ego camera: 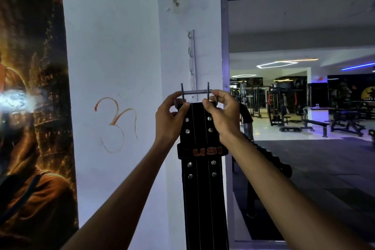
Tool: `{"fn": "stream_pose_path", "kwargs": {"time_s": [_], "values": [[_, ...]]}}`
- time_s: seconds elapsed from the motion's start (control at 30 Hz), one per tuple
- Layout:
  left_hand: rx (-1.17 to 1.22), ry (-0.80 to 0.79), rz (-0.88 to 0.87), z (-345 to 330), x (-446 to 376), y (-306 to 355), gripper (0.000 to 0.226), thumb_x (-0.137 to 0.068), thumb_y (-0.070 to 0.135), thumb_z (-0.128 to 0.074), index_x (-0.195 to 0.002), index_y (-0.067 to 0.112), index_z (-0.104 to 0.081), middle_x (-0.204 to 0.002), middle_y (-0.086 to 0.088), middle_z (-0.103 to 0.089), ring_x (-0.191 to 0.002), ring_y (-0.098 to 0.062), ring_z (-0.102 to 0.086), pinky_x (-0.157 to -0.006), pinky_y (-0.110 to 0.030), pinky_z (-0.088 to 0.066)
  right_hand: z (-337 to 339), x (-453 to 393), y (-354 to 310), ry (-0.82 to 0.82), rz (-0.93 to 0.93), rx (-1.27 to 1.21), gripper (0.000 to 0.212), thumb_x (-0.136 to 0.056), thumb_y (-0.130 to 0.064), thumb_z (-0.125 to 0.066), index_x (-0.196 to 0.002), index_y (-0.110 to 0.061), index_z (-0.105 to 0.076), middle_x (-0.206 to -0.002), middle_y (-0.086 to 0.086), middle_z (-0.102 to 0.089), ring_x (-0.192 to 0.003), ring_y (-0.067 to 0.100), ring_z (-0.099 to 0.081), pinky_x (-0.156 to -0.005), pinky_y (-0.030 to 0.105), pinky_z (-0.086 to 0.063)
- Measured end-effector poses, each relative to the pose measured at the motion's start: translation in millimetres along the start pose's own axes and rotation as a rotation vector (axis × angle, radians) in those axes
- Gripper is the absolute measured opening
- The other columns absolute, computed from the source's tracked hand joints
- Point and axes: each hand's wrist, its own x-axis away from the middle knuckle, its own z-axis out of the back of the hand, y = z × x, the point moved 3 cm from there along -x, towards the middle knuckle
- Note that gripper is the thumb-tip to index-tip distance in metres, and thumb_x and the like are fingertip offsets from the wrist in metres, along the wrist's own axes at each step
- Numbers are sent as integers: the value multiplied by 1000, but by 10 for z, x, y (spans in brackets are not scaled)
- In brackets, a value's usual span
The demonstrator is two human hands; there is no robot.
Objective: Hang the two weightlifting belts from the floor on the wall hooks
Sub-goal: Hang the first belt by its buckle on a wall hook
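A black leather weightlifting belt with silver rivets and an orange "USI" loop hangs straight down in front of the white pillar. My left hand and my right hand both grip its top end at the steel double-prong buckle, whose two prongs point up. The buckle is held against the lower end of a white vertical hook rail screwed to the pillar. Several small hooks on the rail above the buckle are bare. The second belt is not in view.
A white pillar fills the middle, with an orange scribble at left. A dark poster covers the wall on the left. To the right a large framed mirror shows gym machines and benches.
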Motion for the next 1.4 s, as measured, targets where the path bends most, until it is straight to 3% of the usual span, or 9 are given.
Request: {"fn": "stream_pose_path", "kwargs": {"time_s": [0.13,0.3,0.4,0.6,0.77,0.87,1.03,1.23,1.4], "values": [[60,23,30,-159,-293,-393,35,-92,18,-71,-125,14,-58,-103,-1,-74,-90,-15,-71,-86,-44,-63,-117,-341,353,19,29,16,36,-84,-14,-76,-118,-16,-66,-111,3,-69,-78,-20,-61,-57,-2,-43],[98,25,108,-306,-708,-866,62,-92,21,-72,-146,15,-43,-110,-2,-76,-85,-2,-71,-84,-14,-55,-333,-706,686,56,37,53,37,-82,-15,-77,-117,-14,-67,-108,0,-70,-105,4,-63,-64,1,-44],[96,29,108,-378,-990,-1069,54,-92,24,-72,-142,11,-55,-112,-5,-76,-102,-13,-72,-99,-30,-56,-450,-933,819,74,64,65,36,-81,-17,-77,-115,-16,-67,-103,-4,-70,-99,0,-63,-67,6,-46],[107,26,104,-512,-1318,-1386,46,-95,23,-70,-139,16,-57,-111,-6,-72,-73,21,-64,-66,-3,-49,-607,-1279,1104,99,60,55,32,-82,-14,-77,-113,-17,-67,-106,-3,-71,-105,5,-64,-69,9,-44],[159,-19,198,-574,-1464,-1552,40,-94,21,-69,-131,21,-55,-106,-10,-71,-82,-20,-71,-77,-42,-60,-713,-1466,1293,78,31,38,32,-83,-9,-73,-113,-16,-64,-106,-3,-69,-107,9,-62,-75,15,-46],[152,-45,235,-637,-1460,-1620,36,-91,17,-68,-123,26,-53,-96,-7,-71,-80,-24,-69,-81,-53,-61,-704,-1509,1440,91,-23,20,32,-84,0,-67,-111,-15,-61,-105,2,-69,-101,13,-64,-80,23,-49],[156,-59,243,-693,-1380,-1719,37,-92,14,-66,-123,29,-51,-90,-5,-71,-76,-22,-68,-79,-47,-60,-668,-1486,1559,100,-46,10,38,-82,-1,-64,-111,-22,-51,-95,1,-73,-86,18,-66,-71,27,-50],[108,6,257,-672,-1278,-1765,44,-91,28,-73,-129,24,-50,-100,-4,-73,-83,-18,-73,-90,-49,-61,-636,-1463,1550,89,-56,124,24,-82,-11,-65,-105,-18,-67,-90,-3,-72,-73,8,-63,-67,25,-50],[-99,61,205,-623,-1105,-1714,51,-86,50,-75,-126,25,-55,-110,4,-72,-82,-9,-73,-82,-34,-60,-546,-1401,1546,110,55,241,35,-85,-19,-69,-119,-15,-64,-107,-1,-66,-90,11,-65,-80,27,-55]]}}
